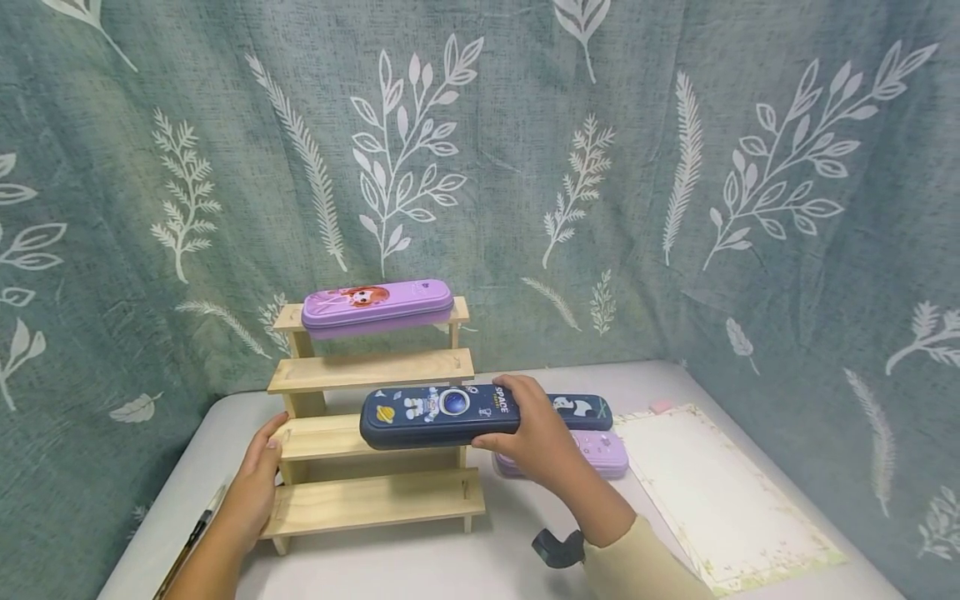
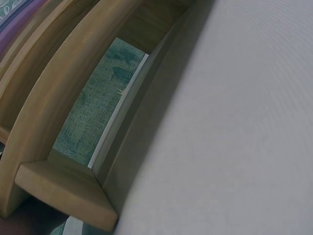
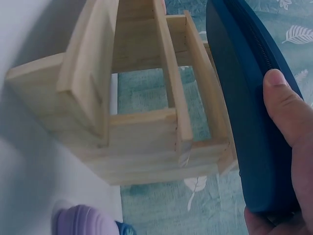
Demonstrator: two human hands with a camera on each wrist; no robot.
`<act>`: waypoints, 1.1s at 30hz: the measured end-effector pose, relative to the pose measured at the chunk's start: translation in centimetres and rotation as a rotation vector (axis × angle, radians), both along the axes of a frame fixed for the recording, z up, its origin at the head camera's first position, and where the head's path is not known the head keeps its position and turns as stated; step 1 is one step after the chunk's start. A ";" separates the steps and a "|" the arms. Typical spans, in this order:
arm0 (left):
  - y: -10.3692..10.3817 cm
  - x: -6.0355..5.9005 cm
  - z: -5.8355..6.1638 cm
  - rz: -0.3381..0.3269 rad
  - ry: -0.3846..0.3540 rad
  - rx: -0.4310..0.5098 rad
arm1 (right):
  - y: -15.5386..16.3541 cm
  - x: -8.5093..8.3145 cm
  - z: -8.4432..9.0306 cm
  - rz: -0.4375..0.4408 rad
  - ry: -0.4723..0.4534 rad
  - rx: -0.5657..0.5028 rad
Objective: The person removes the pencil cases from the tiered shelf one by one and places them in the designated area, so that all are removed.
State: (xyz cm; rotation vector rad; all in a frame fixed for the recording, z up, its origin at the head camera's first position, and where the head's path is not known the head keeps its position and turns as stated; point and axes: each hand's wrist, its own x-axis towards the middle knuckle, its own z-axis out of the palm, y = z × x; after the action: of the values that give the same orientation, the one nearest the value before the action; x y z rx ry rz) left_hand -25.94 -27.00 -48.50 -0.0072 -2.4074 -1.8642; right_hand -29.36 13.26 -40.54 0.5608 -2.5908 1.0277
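Right hand: the right hand grips the right end of a navy space-print pencil case, fingers curled over its top edge and the thumb pressed along its side in the wrist view.
Case position: the navy case is held level in the air, in front of the second step from the bottom of the wooden step rack; whether it touches that step I cannot tell.
Left hand: the left hand rests against the rack's left side, fingers fairly straight and together, holding nothing.
Top step: a purple pencil case lies along the highest step.
Behind the right hand: another dark pencil case sits on a lilac pencil case, both on the tabletop just right of the rack.
Elsewhere: a pale sheet with a printed border lies to the right; a pen lies near the left forearm.
Risk, grip: the case is held by one end only, so its long free end could dip and slide out of the fingers.
Risk, ledge: the steps look narrow; set too far forward, the case could tip off the front edge.
Risk, rack: a knock from the case could shift the light rack if the left hand does not brace it, which might also shake the purple case above.
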 end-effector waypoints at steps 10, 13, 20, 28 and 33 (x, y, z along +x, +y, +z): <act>0.1 0.1 0.1 -0.009 0.004 0.013 | 3.1 1.0 -1.3 -0.042 -0.034 0.001; 0.1 0.0 0.0 -0.009 0.004 0.008 | 3.9 1.3 -1.6 -0.051 -0.045 0.008; -0.1 -0.2 -0.3 0.003 0.002 0.000 | 6.0 1.9 -2.3 -0.087 -0.075 0.029; -0.1 -0.2 -0.3 -0.002 -0.008 -0.007 | 9.0 2.5 -2.4 -0.114 -0.142 0.012; -0.2 -0.3 -0.3 0.003 -0.019 -0.014 | 10.6 2.5 -3.1 -0.141 -0.155 0.021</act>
State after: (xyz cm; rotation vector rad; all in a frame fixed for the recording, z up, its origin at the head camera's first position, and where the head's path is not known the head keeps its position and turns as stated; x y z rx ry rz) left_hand -26.21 -27.25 -48.85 0.0134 -2.4312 -1.8545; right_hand -26.85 23.82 -43.61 0.3085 -2.7331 1.0357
